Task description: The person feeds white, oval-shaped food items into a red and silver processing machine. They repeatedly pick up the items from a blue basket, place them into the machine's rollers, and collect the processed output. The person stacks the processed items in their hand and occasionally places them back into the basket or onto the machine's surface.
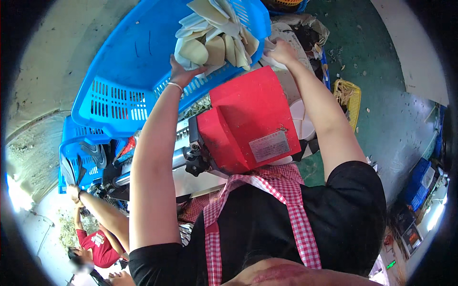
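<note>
A pile of beige and white insole-shaped pieces [220, 40] lies at the right end of a large blue plastic basket [114, 97]. At the pile's near left edge, my left hand [183, 72] is closed around some of these insole pieces, its thumb up along their left side. Part of its fingers is hidden behind the pieces. My right hand [283, 51] is just outside the basket's right end, closed on white insole pieces [275, 61]. Between my forearms stands a red machine housing [250, 124] with a pale label.
A black knob [195, 164] and metal bar sit left of the housing. White rounded pieces [301, 119] lie right of it, and a yellow basket [353, 102] stands on the green floor. At lower left are another person's arm [102, 209] and a person in a red shirt [101, 248].
</note>
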The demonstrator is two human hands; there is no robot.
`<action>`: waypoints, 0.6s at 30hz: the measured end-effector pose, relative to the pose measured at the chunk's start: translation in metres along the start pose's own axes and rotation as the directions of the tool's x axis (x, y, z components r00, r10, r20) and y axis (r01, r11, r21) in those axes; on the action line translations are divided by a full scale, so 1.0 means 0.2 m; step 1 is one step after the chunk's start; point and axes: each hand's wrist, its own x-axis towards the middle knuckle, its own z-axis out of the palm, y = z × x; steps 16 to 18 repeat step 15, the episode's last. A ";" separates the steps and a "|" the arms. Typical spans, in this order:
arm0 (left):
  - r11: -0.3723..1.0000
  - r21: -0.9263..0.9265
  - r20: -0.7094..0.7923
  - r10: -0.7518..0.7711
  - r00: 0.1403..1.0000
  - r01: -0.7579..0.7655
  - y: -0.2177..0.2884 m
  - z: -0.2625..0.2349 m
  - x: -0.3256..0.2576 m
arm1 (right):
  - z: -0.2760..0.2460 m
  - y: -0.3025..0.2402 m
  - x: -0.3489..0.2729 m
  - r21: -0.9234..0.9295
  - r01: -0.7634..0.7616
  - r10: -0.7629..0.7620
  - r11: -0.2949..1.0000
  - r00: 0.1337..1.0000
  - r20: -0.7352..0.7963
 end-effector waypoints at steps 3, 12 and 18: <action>0.999 0.010 0.022 -0.032 0.999 0.032 -0.02 -0.04 -0.01 | -0.07 0.09 0.16 -0.007 0.001 -0.001 1.000 1.000 -0.016; 0.997 -0.061 0.035 -0.040 0.999 0.042 -0.16 -0.17 -0.24 | 0.06 -0.10 0.27 -0.270 0.052 -0.125 0.962 0.958 -0.260; 0.983 -0.113 0.107 -0.131 0.986 0.143 -0.09 -0.26 -0.35 | 0.19 -0.04 0.31 -0.228 0.117 -0.199 0.966 0.906 -0.375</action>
